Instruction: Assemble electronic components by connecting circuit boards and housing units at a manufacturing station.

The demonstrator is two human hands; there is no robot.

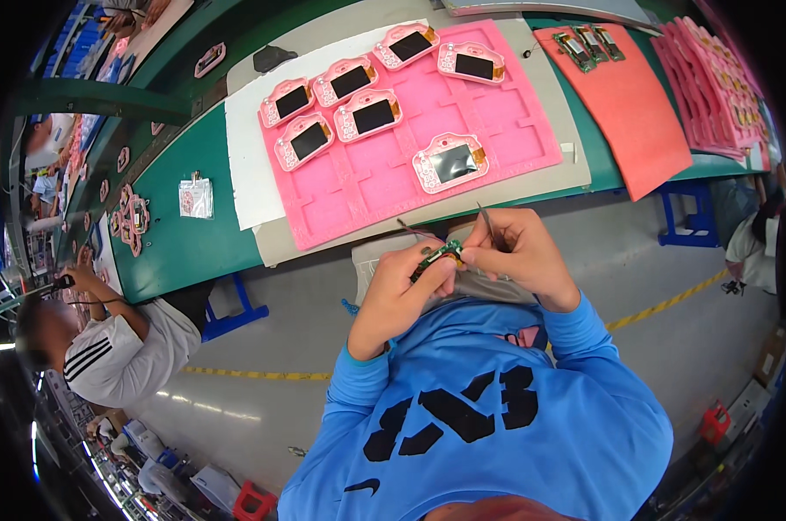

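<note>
My left hand (399,293) is closed round a small green circuit board (448,250), held above my lap just off the table's front edge. Thumb and fingertips of my right hand (520,257) pinch at the board's right end. A pair of dark metal tweezers (493,231) is tucked in that same hand, its tip pointing up and away from the board. A thin dark lead or strip (417,231) sticks out beyond my left fingers. Closest to my hands on the pink tray (349,195) lies a pink camera-shaped housing (451,163) with a screen.
Several more pink housings (351,82) with dark screens fill the tray's far side. Right of it, a salmon-coloured mat (623,122) bears circuit boards (588,45), beside stacked pink trays (705,87). A clear bag (197,197) lies left. A co-worker (132,352) sits at the left.
</note>
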